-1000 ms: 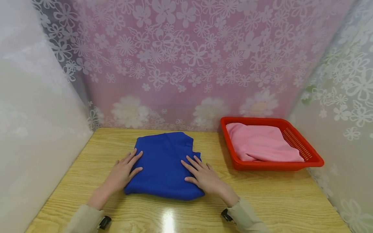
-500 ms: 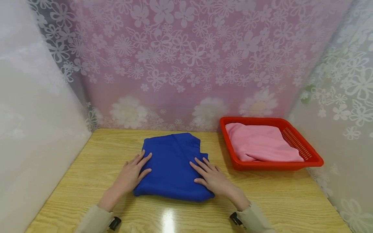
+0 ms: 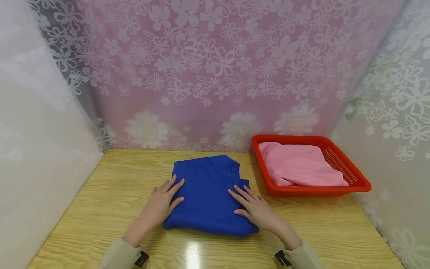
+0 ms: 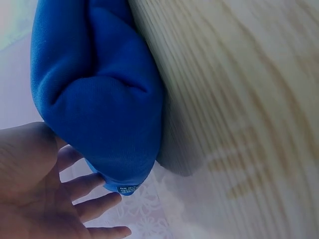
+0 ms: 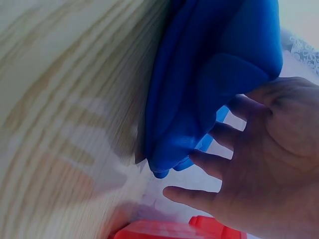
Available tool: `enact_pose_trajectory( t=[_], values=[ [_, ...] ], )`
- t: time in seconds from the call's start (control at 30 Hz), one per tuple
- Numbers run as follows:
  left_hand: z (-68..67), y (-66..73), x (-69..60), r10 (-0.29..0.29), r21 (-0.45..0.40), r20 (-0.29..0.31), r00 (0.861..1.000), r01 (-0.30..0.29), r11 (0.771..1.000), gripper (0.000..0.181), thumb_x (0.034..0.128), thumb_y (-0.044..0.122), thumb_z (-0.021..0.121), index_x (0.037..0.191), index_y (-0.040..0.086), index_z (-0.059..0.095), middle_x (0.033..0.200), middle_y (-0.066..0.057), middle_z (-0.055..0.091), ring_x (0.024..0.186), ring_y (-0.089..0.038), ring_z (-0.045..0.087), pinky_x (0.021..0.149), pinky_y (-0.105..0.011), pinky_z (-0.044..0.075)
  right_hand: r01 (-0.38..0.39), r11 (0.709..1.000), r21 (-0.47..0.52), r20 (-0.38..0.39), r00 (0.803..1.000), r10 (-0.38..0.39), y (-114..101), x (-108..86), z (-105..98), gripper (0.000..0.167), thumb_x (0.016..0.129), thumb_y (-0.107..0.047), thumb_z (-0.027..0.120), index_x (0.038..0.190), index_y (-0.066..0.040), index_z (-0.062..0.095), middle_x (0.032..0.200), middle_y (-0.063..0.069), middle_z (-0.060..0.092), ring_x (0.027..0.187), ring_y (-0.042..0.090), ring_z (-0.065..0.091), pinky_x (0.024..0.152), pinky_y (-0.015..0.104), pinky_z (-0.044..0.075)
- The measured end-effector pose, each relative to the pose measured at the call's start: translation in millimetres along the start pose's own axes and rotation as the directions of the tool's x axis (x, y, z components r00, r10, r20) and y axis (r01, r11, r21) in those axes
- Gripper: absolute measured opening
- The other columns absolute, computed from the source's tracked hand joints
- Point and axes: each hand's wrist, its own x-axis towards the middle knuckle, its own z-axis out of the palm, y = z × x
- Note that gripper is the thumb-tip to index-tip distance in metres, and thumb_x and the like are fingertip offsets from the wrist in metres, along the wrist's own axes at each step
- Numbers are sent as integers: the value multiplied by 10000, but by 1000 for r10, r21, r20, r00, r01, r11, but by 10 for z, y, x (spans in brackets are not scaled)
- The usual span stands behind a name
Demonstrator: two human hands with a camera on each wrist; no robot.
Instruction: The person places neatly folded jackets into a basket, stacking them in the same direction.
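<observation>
A folded blue garment (image 3: 206,198) lies on the wooden table, its layers stacked thick in both wrist views. On its left side rests my left hand (image 3: 160,203), fingers spread over the edge and top. My right hand (image 3: 258,211) lies across the right side in the same way, fingers fairly straight. In the left wrist view a small dark label (image 4: 128,188) shows at a corner of the garment. The right wrist view shows the right hand (image 5: 269,149) alongside the folded layers, with the little finger apart from the cloth.
A red plastic basket (image 3: 310,191) with slotted sides stands at the back right of the table (image 3: 127,168). Folded pink cloth (image 3: 299,164) lies in it. Flower-patterned curtains (image 3: 201,74) hang behind and at both sides.
Both hands and the blue garment between them have slid to the right along the table, toward the basket. The basket and pink cloth have stayed in place.
</observation>
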Motion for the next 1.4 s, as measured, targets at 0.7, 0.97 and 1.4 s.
enact_pose_trajectory(
  t=[0.7, 0.97, 1.4],
  values=[
    [24, -121, 15, -77, -255, 91, 993, 98, 962, 645, 995, 331, 669, 1561, 143, 425, 1542, -293, 393, 1168, -443, 612, 890, -554, 537, -176, 959, 224, -97, 975, 201, 184, -86, -59, 839, 953, -445, 689, 1599, -71, 307, 1600, 300, 284, 1408, 528, 371, 1068, 695, 363],
    [30, -226, 9, -128, -467, 218, 968, 218, 857, 694, 1025, 356, 619, 1615, 175, 302, 1575, -262, 358, 1218, -448, 608, 962, -508, 542, -267, 747, 609, 8, 943, 331, 286, -55, -51, 805, 1003, -348, 652, 1625, -75, 218, 1564, 317, 341, 1382, 491, 429, 1024, 536, 498],
    [43, -316, 49, -97, -702, 329, 939, 313, 640, 696, 1046, 330, 585, 1634, 273, 217, 1620, -266, 240, 1415, -514, 371, 1072, -574, 441, -266, 458, 848, 109, 934, 339, 238, 180, 43, 828, 985, -253, 687, 1637, -181, 182, 1610, 264, 229, 1429, 460, 346, 1150, 640, 300]
  ],
)
